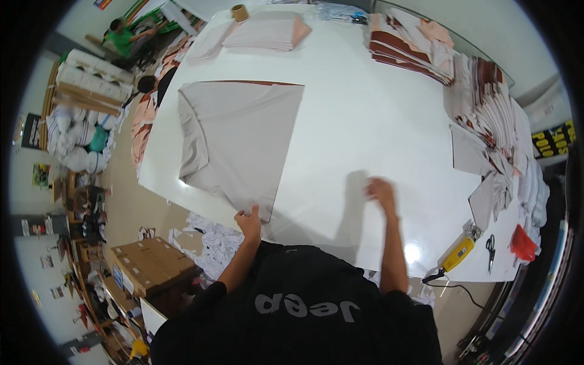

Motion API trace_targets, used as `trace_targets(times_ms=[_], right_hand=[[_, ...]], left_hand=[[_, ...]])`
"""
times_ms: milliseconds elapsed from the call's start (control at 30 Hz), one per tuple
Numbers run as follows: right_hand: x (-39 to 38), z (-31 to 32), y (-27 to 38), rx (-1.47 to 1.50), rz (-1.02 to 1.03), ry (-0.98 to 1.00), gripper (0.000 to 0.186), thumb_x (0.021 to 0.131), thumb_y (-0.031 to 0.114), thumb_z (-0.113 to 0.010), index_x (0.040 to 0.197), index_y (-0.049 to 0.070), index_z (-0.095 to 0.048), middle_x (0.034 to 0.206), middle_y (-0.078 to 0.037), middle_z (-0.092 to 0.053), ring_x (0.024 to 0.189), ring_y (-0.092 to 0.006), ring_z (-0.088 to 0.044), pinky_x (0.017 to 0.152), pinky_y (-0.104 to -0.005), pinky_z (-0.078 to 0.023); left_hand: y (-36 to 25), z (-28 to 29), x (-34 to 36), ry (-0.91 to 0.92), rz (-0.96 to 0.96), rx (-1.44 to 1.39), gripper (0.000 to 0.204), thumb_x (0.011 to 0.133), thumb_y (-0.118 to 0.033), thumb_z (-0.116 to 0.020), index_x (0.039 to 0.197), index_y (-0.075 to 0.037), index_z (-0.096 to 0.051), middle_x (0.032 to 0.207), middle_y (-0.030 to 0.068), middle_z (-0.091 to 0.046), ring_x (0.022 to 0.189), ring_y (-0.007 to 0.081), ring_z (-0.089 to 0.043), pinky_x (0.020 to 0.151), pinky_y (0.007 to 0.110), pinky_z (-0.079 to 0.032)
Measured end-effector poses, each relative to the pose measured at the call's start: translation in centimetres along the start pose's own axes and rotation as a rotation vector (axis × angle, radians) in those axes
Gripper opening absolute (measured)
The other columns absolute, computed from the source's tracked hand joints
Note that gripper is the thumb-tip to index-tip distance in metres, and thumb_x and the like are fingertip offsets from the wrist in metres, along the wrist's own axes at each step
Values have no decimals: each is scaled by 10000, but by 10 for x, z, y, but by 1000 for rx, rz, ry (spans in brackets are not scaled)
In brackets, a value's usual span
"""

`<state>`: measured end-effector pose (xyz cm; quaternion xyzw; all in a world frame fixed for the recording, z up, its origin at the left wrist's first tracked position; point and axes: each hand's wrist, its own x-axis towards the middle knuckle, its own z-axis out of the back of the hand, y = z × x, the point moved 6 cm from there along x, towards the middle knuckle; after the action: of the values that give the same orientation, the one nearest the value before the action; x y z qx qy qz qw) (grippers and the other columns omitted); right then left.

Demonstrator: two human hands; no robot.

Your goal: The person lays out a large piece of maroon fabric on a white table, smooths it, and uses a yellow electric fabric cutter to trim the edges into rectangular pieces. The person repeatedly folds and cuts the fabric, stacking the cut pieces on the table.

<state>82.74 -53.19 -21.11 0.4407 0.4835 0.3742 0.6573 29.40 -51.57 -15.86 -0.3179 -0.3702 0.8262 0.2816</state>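
A grey fabric panel [243,134] lies on the left half of the white table [365,146]. Its left side is folded over in creases, and a thin reddish-brown strip shows along its far edge. My left hand [248,222] pinches the panel's near corner at the table's front edge. Over the bare table surface to the right is my right hand [381,191], apart from the cloth. Its fingers are smeared by motion, and nothing can be made out in them.
Folded fabric stacks [267,33] and a tape roll [239,13] sit at the far left. Brown-and-grey fabric piles [410,48] line the far right. A yellow electric cutter [458,253] with a cord and black scissors [490,252] lie near right. Cardboard boxes [152,264] stand left; another person [125,39] sits beyond.
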Motion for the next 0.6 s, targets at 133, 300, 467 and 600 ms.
trace_targets(times_ms=[133, 300, 467, 600], right_hand=[[-73, -213, 69, -42, -477, 487, 587, 1054, 528, -666, 1230, -27, -738, 993, -144, -793, 818, -202, -762, 716, -343, -634], [-96, -302, 75, -18, -712, 669, 760, 1035, 610, -652, 1206, -129, -704, 1073, -254, -794, 938, -306, -811, 801, -387, -665], [-103, -338, 81, -83, -756, 519, 768, 1036, 612, -649, 1119, -148, -726, 999, -267, -798, 833, -328, -818, 736, -391, -675], [-104, -340, 80, -122, -687, 387, 620, 1031, 509, -675, 1046, -107, -747, 918, -223, -800, 730, -284, -797, 653, -355, -649]], left_hand=[[8, 1, 13, 243, 57, 12, 617, 933, -339, -848, 1292, 92, -591, 955, 199, -746, 622, 212, -683, 575, 350, -559], [-18, 4, 6, 570, 182, 90, 471, 978, -358, -789, 1073, 99, -724, 801, 183, -790, 556, 239, -735, 501, 351, -555], [-25, -2, 21, 726, 49, 97, 415, 980, -308, -754, 972, 107, -746, 779, 188, -791, 594, 254, -772, 531, 353, -595], [-41, 1, 27, 865, -95, 168, 363, 982, -288, -734, 936, 72, -752, 752, 178, -783, 582, 277, -759, 571, 390, -599]])
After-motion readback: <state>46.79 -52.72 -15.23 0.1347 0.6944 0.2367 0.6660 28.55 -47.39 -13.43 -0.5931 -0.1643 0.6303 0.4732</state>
